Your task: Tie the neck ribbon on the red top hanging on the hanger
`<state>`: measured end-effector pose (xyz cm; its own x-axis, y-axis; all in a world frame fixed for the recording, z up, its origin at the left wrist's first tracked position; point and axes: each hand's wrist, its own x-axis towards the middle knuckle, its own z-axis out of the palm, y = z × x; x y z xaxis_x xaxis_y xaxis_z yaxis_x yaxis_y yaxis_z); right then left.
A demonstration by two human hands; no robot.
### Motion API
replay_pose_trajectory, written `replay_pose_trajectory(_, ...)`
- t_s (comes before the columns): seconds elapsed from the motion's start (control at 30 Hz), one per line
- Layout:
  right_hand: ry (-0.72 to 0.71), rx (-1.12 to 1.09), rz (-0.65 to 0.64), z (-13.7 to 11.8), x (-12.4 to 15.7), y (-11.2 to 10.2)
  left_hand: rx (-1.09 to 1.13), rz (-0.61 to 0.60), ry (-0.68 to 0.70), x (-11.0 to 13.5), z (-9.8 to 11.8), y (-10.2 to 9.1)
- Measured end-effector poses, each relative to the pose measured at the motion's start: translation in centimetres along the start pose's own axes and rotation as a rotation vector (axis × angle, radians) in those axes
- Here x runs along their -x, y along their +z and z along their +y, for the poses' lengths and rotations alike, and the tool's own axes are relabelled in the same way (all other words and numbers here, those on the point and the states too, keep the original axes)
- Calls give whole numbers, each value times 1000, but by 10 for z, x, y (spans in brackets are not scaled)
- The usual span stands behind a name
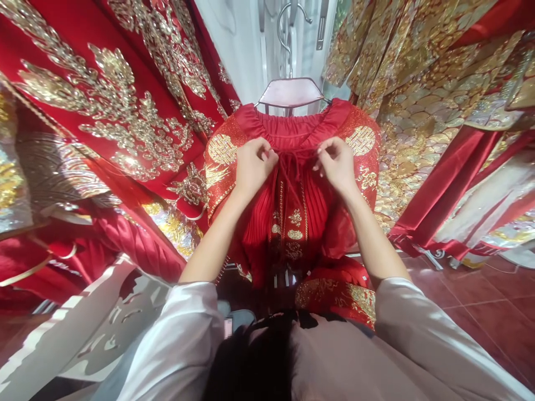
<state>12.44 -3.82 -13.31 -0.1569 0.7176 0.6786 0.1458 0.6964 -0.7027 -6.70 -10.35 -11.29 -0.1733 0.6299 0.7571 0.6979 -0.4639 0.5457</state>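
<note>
A red gown (258,223) with a pleated front and gold embroidery hangs from a metal hanger (292,93) with a pale padded middle. Over its shoulders lies a glittering red cape (363,161) bearing round gold emblems. At the neckline a thin red cord (287,163) is looped at the centre, its ends dangling. My left hand (254,166) is closed in a pinch on the cord, left of the loops. On the other side, my right hand (337,162) pinches the cord with thumb and fingers. The fingertips partly hide the cord.
Red garments with silver-gold beading (121,100) hang close on the left, and a gold scale-patterned garment (409,122) on the right. Red and gold fabric (338,289) lies bunched below the gown. A white cut-out panel (104,317) stands at lower left; red tiles (480,301) cover the floor.
</note>
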Motion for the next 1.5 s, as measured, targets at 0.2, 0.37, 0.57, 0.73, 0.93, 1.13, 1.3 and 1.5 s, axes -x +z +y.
replay_pose_trajectory(0.2, 250, -542, -103, -13, -7, 13, 578, -119, -352, -7, 7, 14)
replay_pose_trajectory(0.37, 196, -501, -95, -5, -12, 5, 708, -212, -457, -6, 8, 4)
replay_pose_trajectory(0.57, 197, -473, -61, 5, -15, -3, 599, -282, -363, -3, -5, -9)
replay_pose_trajectory(0.73, 172, -410, -3, 11, -20, 1, 486, -291, -262, -1, -23, -8)
replay_pose_trajectory(0.93, 41, -117, 120, 13, -18, 3, 5, -98, 80, -1, -13, -24)
replay_pose_trajectory(1.13, -251, 509, 312, -2, -35, -59, -193, -31, 179, -48, -14, -62)
replay_pose_trajectory(1.3, -211, 504, 27, 15, -50, -106, -117, -245, 123, -76, -46, -65)
replay_pose_trajectory(1.5, -89, 225, 120, 57, -68, -108, -46, 73, 17, -77, -55, -55)
